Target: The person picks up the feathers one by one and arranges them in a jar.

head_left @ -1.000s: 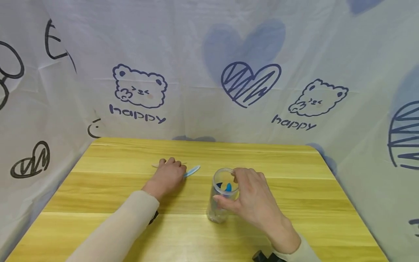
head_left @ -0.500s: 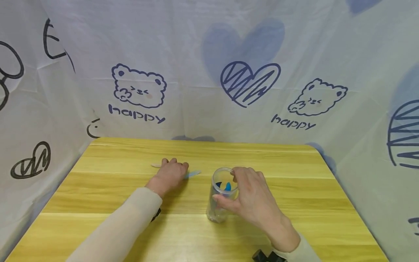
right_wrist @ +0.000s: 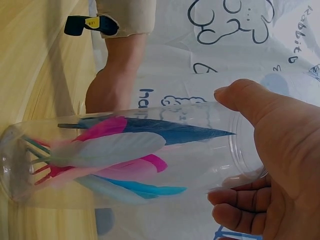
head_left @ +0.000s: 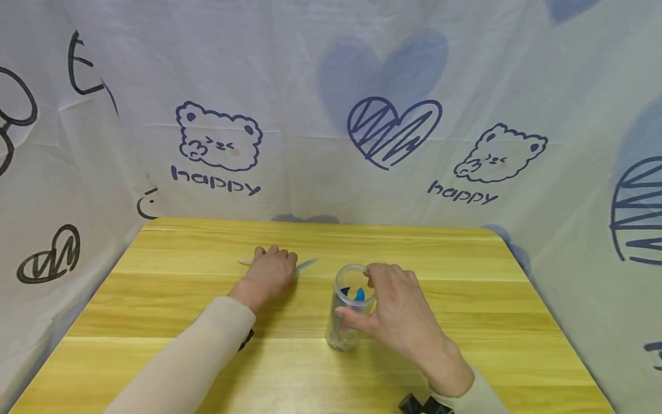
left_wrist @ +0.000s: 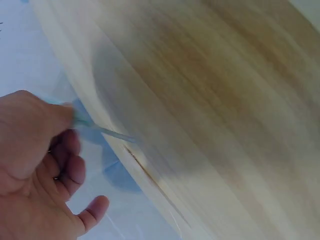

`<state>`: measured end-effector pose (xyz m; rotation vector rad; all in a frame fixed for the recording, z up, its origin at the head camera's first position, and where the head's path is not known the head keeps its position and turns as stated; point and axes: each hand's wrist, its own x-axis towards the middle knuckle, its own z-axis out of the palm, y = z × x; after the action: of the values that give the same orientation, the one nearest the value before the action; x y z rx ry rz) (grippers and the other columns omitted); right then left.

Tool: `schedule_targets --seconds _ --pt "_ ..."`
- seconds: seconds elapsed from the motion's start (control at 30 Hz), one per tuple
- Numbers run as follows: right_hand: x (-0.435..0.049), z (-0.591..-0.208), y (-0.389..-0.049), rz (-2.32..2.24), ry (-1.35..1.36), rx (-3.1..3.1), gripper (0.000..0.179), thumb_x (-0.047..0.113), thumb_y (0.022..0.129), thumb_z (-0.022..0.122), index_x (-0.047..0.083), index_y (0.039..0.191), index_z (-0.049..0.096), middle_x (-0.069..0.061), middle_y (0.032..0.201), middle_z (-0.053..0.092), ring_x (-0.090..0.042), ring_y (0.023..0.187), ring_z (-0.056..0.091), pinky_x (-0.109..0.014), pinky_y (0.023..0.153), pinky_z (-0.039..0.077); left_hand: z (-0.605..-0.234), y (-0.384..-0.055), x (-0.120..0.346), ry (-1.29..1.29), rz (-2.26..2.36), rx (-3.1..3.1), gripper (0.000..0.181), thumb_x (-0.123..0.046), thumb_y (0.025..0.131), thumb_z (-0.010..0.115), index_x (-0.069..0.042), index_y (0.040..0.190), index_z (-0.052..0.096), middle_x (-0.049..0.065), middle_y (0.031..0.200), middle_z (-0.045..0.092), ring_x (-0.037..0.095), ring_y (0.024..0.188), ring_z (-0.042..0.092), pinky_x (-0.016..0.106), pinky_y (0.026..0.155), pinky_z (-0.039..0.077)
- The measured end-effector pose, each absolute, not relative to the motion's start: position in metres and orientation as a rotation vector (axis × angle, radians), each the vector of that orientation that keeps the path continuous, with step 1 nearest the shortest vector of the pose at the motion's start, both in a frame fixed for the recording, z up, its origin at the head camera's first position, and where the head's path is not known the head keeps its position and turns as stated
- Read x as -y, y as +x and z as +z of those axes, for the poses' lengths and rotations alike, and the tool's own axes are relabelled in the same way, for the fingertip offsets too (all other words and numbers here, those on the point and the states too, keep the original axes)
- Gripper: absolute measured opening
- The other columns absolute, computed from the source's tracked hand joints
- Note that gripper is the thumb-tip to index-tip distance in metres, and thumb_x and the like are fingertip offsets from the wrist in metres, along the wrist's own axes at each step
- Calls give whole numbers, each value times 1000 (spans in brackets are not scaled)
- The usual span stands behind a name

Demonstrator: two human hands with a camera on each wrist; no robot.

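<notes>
My left hand (head_left: 270, 270) pinches a light blue feather (left_wrist: 112, 132) between thumb and forefinger, over the far left part of the table. In the head view the feather's blurred tip (head_left: 308, 263) points out to the right of the hand. A pale feather (head_left: 245, 262) lies on the table, partly hidden behind that hand; in the left wrist view it appears thin, with a brown edge. My right hand (head_left: 405, 313) grips the rim of a clear plastic jar (head_left: 341, 338), which stands upright. Inside are several feathers: dark blue (right_wrist: 172, 131), white (right_wrist: 117, 148), pink (right_wrist: 137, 170) and bright blue (right_wrist: 150, 189).
The yellow wood-grain table (head_left: 481, 322) ends at a white cloth (head_left: 310, 178) printed with bears and hearts, which hangs behind it and at both sides. Black straps with small blocks (head_left: 426, 405) sit on the wrists.
The light blue feather has swung and tilted in my left hand, its tip dipping and then rising. That hand has shifted slightly right. My right hand and the jar stay in place.
</notes>
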<state>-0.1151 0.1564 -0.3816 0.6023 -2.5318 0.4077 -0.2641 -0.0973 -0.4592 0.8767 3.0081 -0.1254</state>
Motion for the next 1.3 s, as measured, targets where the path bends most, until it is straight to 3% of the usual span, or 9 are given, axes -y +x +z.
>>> schedule_targets --seconds 0.23,0.77,1.07,1.3 --pt "-156 -382 -114 383 582 2541 70 61 76 87 5 107 61 -1 88 61 -18 78 55 -35 73 44 -456 -264 92 988 132 -3189 16 -27 110 58 -12 105 58 3 93 61 27 89 53 53 93 42" --pt "-157 -384 -116 383 623 2480 68 59 75 88 6 105 60 -4 84 61 -17 74 52 -34 69 42 -403 -244 80 1333 459 -3434 13 -21 107 63 -12 98 60 2 90 71 26 84 52 53 96 38" --pt "-155 -384 -118 394 614 2500 67 62 77 87 7 105 60 -2 85 60 -16 74 52 -33 69 41 -382 -233 74 1473 474 -3496 17 -21 108 60 -8 97 56 5 87 56 28 84 47 48 85 32" --pt "-155 -384 -118 394 620 2484 66 63 79 84 8 104 59 1 83 57 -16 73 52 -33 68 40 -359 -219 68 1586 526 -3443 18 -22 109 56 -9 98 54 4 87 49 27 86 41 48 84 28"
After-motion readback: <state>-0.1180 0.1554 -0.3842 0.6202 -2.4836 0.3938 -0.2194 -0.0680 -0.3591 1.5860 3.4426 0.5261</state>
